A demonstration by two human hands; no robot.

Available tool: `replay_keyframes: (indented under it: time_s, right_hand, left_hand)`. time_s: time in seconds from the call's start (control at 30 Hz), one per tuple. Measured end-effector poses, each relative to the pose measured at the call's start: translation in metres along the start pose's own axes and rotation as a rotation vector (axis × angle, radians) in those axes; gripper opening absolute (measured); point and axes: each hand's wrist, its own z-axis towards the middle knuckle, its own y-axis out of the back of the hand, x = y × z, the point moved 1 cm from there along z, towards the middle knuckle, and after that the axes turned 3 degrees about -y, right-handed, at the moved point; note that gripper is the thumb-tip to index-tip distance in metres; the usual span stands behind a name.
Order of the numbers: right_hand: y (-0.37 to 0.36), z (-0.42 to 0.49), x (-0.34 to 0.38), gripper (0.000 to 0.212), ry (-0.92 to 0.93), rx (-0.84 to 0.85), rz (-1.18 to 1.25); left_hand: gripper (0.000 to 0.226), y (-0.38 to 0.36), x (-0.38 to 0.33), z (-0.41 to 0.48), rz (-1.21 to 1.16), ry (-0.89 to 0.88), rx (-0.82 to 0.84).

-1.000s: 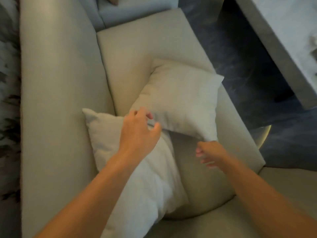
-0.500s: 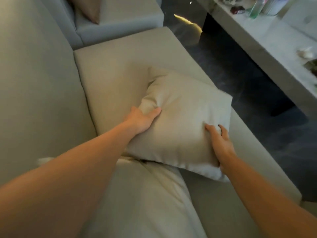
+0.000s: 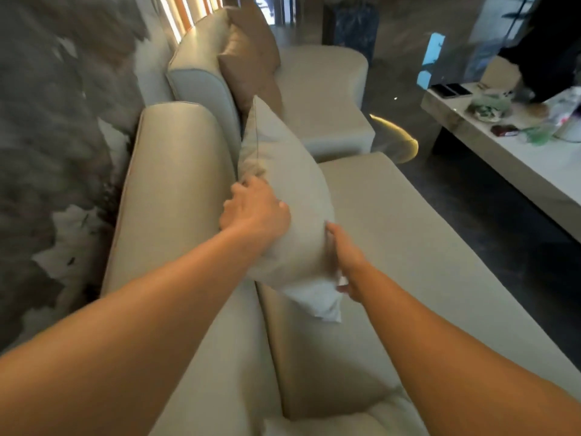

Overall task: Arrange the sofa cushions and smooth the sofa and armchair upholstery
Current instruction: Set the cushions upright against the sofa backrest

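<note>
A pale beige square cushion (image 3: 283, 184) is held upright on edge against the sofa backrest (image 3: 176, 184), above the seam with the seat (image 3: 408, 247). My left hand (image 3: 254, 209) grips its left side near the backrest. My right hand (image 3: 345, 259) holds its lower right edge. A second white cushion (image 3: 339, 420) shows at the bottom edge, partly hidden by my arms. A brown cushion (image 3: 251, 58) leans against the far sofa section.
A further upholstered seat (image 3: 323, 99) stands beyond the sofa. A low white table (image 3: 518, 158) with phones, a bowl and small items is at the right. A dark floor (image 3: 471, 215) runs between. A marbled wall (image 3: 56, 121) is behind the backrest.
Both hands took hold of the beige cushion lying flat on the seat and raised it upright against the backrest. My view lifted toward the far room.
</note>
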Motion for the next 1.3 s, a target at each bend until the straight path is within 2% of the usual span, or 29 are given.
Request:
replay_keyframes:
  time_s: [0.1, 0.17, 0.27, 0.43, 0.57, 0.67, 0.77, 0.87, 0.97, 1.03, 1.17, 1.3]
  right_hand:
    - [-0.045, 0.002, -0.007, 0.07, 0.064, 0.089, -0.083]
    - [-0.053, 0.005, -0.01, 0.07, 0.103, 0.065, -0.121]
    - [-0.045, 0.0, -0.015, 0.075, 0.04, 0.085, -0.09]
    - [-0.031, -0.02, -0.008, 0.067, 0.059, 0.123, -0.089]
    - [-0.017, -0.052, -0.006, 0.07, 0.0, 0.2, -0.215]
    - [0.007, -0.084, -0.009, 0.058, 0.047, 0.242, -0.341]
    - [0.034, -0.116, -0.013, 0.035, 0.132, 0.239, -0.48]
    - [0.066, -0.153, -0.025, 0.016, 0.245, 0.207, -0.595]
    - [0.106, -0.205, -0.051, 0.021, 0.368, 0.179, -0.798]
    - [0.139, -0.248, -0.074, 0.025, 0.406, 0.161, -0.973]
    - [0.202, -0.337, -0.129, 0.031, 0.28, 0.268, -1.193]
    - [0.248, -0.41, -0.187, 0.024, 0.216, 0.349, -1.298]
  left_hand:
    - [0.054, -0.023, 0.037, -0.012, 0.196, 0.011, 0.003]
    - [0.048, -0.029, 0.041, -0.016, 0.124, -0.013, -0.034]
    - [0.039, -0.028, 0.03, -0.026, -0.027, -0.07, -0.036]
    - [0.036, -0.008, 0.034, -0.034, -0.255, -0.114, -0.186]
    - [0.046, -0.014, 0.051, -0.048, -0.217, -0.127, -0.064]
    - [0.039, -0.019, 0.064, -0.07, -0.222, -0.16, -0.047]
    - [0.032, -0.014, 0.069, -0.098, -0.169, -0.173, -0.067]
    - [0.036, -0.007, 0.073, -0.148, -0.021, -0.198, -0.112]
    - [0.034, -0.004, 0.084, -0.229, 0.253, -0.188, -0.112]
    - [0.032, -0.001, 0.091, -0.29, 0.306, -0.116, -0.094]
    - [0.047, -0.005, 0.095, -0.413, 0.302, -0.007, -0.026]
    - [0.055, -0.021, 0.094, -0.52, 0.376, -0.011, 0.067]
